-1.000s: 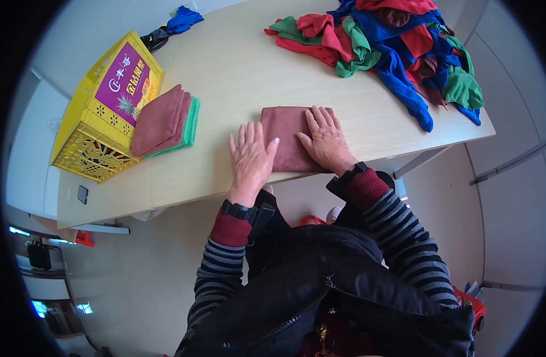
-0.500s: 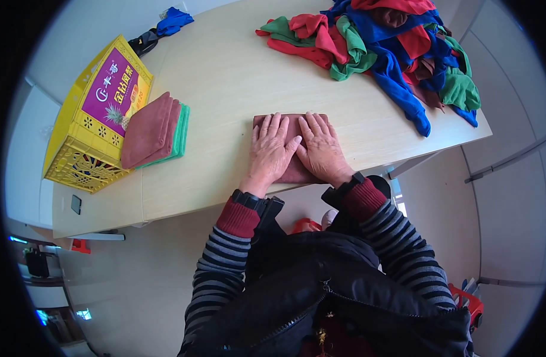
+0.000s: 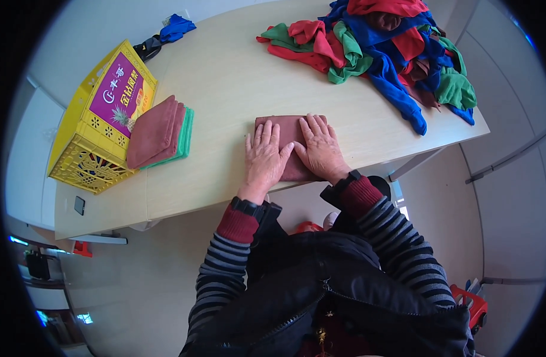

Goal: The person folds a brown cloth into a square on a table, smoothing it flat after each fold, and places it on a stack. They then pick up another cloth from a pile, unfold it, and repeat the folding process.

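Note:
A brown cloth [image 3: 289,128], folded into a square, lies near the front edge of the table. Both palms press down on it. My left hand [image 3: 264,156] rests flat along its left side, fingers slightly apart and reaching past that edge. Over the right part lies my right hand [image 3: 320,149], also flat with fingers stretched out. The two thumbs nearly meet in the middle. Parts of the cloth under the palms are hidden. To the left, a stack of folded brown cloths [image 3: 154,132] sits on folded green cloths [image 3: 185,134], leaning against a yellow crate.
The yellow plastic crate [image 3: 85,163] stands at the table's left with a purple panel on its side. A heap of loose red, blue, green and brown cloths [image 3: 392,56] covers the back right. A phone [image 3: 79,205] lies at the left edge; a blue cloth [image 3: 178,28] lies behind.
My left hand has slid slightly left and down on the brown cloth, baring more of its middle. My right hand stays almost in place. The whole view has shifted a little.

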A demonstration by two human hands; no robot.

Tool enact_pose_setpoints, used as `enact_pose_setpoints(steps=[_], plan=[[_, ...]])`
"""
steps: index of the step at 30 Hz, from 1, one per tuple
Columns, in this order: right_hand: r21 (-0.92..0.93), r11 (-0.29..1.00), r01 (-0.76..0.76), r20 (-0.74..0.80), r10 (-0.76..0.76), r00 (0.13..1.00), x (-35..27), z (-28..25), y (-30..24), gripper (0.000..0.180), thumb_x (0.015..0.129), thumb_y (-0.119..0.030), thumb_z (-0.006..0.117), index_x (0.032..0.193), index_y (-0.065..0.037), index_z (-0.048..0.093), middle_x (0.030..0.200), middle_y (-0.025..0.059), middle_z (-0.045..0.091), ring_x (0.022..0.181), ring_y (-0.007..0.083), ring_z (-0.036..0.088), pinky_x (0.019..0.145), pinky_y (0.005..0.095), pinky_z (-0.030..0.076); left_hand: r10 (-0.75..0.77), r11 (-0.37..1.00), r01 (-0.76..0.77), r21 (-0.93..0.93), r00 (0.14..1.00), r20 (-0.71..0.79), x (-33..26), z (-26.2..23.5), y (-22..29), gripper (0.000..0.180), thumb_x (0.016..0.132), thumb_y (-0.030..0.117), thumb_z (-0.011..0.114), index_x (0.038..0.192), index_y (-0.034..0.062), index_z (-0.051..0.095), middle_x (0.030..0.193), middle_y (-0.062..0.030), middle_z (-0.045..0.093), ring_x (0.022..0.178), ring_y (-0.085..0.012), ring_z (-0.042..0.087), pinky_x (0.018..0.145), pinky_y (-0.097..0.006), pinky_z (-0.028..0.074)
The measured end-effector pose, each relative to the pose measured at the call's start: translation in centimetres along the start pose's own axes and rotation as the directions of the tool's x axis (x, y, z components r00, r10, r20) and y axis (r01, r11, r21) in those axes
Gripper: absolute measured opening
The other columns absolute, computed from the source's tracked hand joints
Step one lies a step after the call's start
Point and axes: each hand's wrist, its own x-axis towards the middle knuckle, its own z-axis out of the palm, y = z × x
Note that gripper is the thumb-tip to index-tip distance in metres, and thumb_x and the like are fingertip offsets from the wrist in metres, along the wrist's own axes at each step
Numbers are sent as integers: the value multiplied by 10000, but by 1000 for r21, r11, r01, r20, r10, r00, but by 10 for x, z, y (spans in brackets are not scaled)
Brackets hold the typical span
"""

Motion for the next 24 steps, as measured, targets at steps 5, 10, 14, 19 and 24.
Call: enact_pose_setpoints(steps=[5,10,14,19,24], plan=[[-35,999,-23,-47,21,999,-1,2,4,668,969,-427,561,1454,22,460,1529,210,425,1457,384,336,1203,516,247,223,973,-224,-50,975,-20,-45,-32,31,626,991,398,581,1518,92,438,1598,-144,373,1504,-347,284,1215,-585,184],[-119,993,13,65,-5,998,0,-17,-10,684,995,-458,526,1472,25,437,1518,243,432,1445,401,355,1213,501,234,214,977,-214,4,977,3,-61,-38,13,583,911,204,682,1466,146,514,1554,-111,432,1499,-336,301,1212,-600,185],[-197,980,10,98,10,995,-14,-30,-20,674,999,-456,523,1451,38,455,1449,256,485,1398,401,406,1195,509,258,183,979,-178,101,982,-43,-52,-41,-14,550,899,144,682,1432,158,551,1524,-104,467,1492,-332,316,1211,-601,189],[-261,964,51,198,2,980,-39,-59,-48,637,1002,-434,529,1429,36,478,1387,255,526,1360,382,450,1170,495,297,12,969,18,246,993,-120,-33,-43,-58,488,940,161,643,1421,147,559,1505,-127,483,1474,-345,342,1210,-596,196],[-136,990,-41,542,109,834,-24,-104,-69,605,1005,-405,541,1433,19,483,1376,248,541,1353,367,469,1169,471,311,-76,997,76,1,987,-139,-35,-46,-37,445,987,196,584,1417,86,552,1503,-161,479,1466,-358,349,1209,-573,216]])
